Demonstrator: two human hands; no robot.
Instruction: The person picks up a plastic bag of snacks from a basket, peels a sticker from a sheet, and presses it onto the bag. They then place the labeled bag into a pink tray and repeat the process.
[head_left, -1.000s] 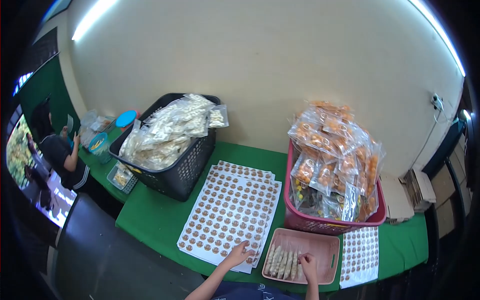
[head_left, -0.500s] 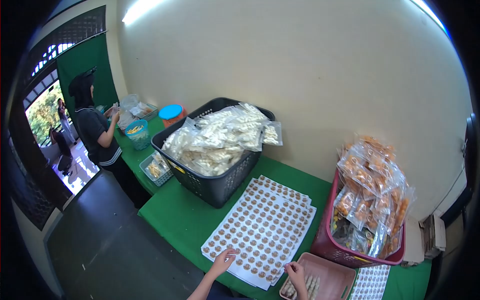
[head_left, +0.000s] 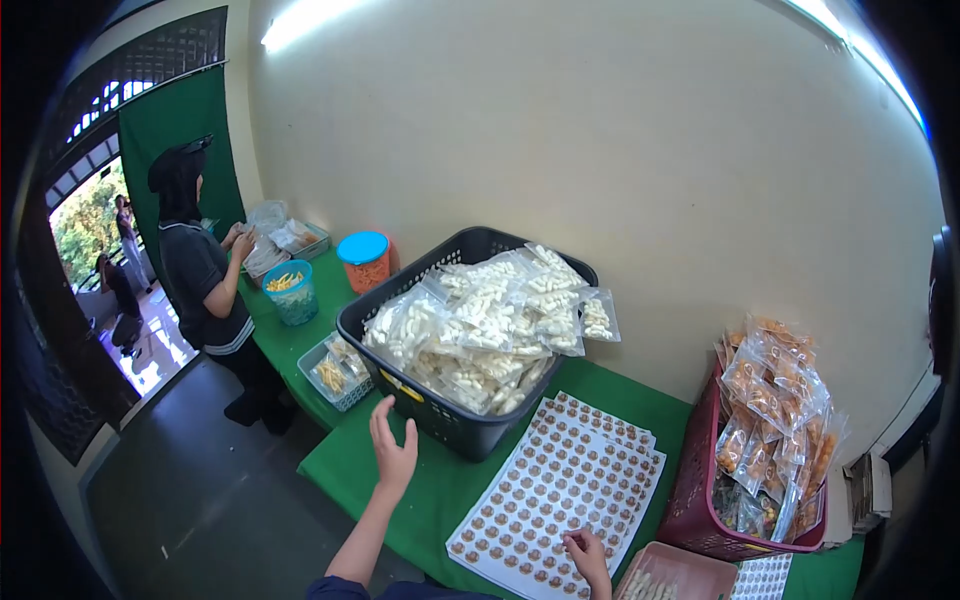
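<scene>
My left hand [head_left: 393, 448] is raised over the green tablecloth, fingers spread and nothing in it, close to the front left corner of a black basket [head_left: 440, 418]. Clear packets of white twisted snacks [head_left: 490, 315] are heaped in that basket. Above the lower right part of the sticker sheets [head_left: 545, 490], which carry rows of round brown labels, is my right hand [head_left: 588, 557]. Its thumb and fingertips are pinched together; what they hold, if anything, is too small to make out. Beside it, a pink tray [head_left: 695, 568] contains pale stick-shaped snacks, partly cut off by the frame.
A maroon basket [head_left: 690, 490] piled with orange snack packets [head_left: 775, 390] stands at the right. Beyond the black basket are a small basket [head_left: 350, 395], a blue tub [head_left: 292, 300] and a blue-lidded jar [head_left: 365, 265]. A co-worker [head_left: 200, 260] stands at the far left table.
My left hand has moved from the sheets' near edge up and left toward the black basket, opening. My right hand has shifted from above the pink tray onto the sheets. The camera view has shifted.
</scene>
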